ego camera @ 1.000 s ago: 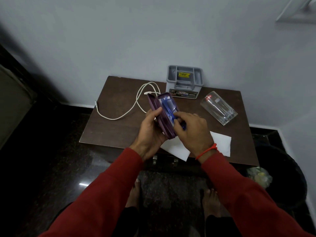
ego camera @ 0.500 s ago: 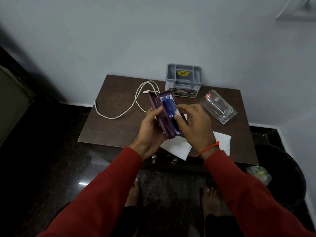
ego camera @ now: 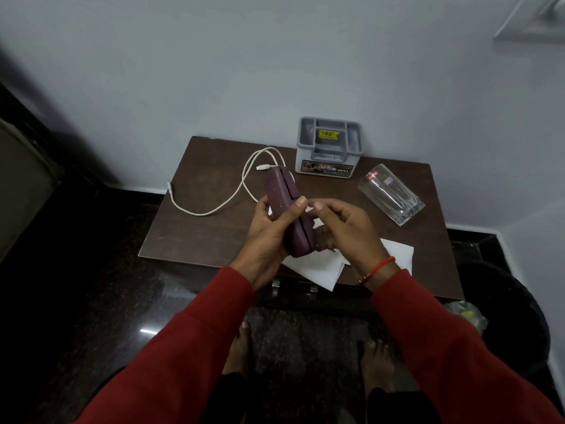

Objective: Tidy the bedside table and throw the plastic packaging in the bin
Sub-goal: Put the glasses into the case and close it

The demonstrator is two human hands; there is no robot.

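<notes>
Purple case (ego camera: 289,209) now closed, seemingly fully, both hands gripping

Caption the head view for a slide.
Both hands, left and right, hold a closed purple case above the bedside table.

Long red sleeves (ego camera: 171,356) on both arms, plain fabric, reaching right down to the wrists. Right wrist has a thin red thread bracelet (ego camera: 380,266) with a little gold-looking bit on it. Both hands bare, feet (ego camera: 377,365) bare too on the dark floor. Dark trousers, from what little shows
</notes>
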